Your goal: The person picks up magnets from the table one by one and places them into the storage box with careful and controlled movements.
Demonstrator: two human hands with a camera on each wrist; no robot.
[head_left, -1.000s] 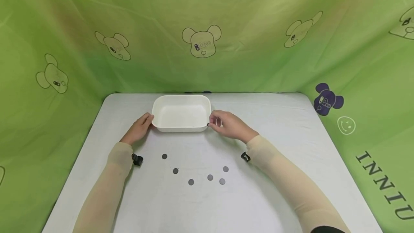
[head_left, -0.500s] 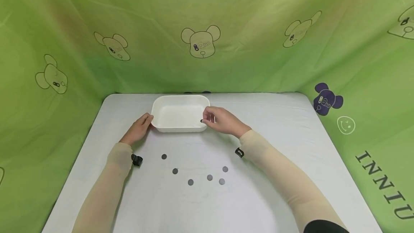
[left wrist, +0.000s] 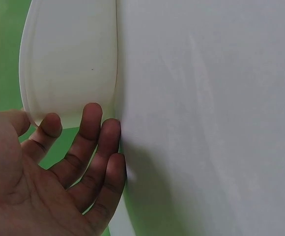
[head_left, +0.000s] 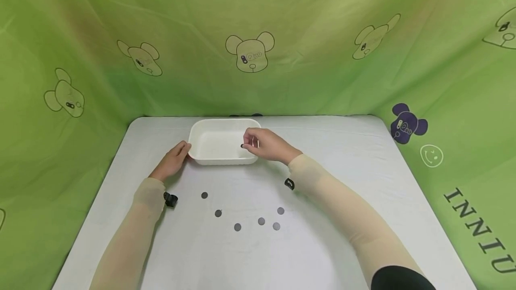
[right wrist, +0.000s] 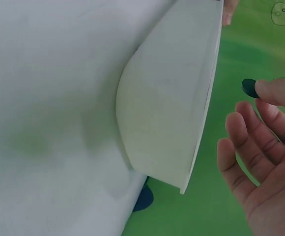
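Note:
A white rectangular plastic basin (head_left: pixel 217 162) stands toward the far side of the table. My left hand (head_left: pixel 171 160) holds its left end; in the left wrist view the thumb and index finger grip the rim while other fingertips lie against the outer wall (left wrist: pixel 73 83). Over the basin's right part, my right hand (head_left: pixel 270 144) pinches a small dark round disc (right wrist: pixel 249 88) between thumb and index finger, its other fingers loosely curled. Several grey discs lie flat on the table, among them one disc (head_left: pixel 204 195) at the left and another disc (head_left: pixel 280 211) at the right.
The table (head_left: pixel 322 236) has a white cloth cover. Green fabric (head_left: pixel 250 93) with bear-head drawings hangs behind it and at both sides. A black wrist-worn device (head_left: pixel 171 199) sits at my left wrist, another device (head_left: pixel 289 184) at my right.
My right hand has moved left and away from me, from the basin's right front corner to over its inside, carrying the disc. My left hand stays on the basin's left end.

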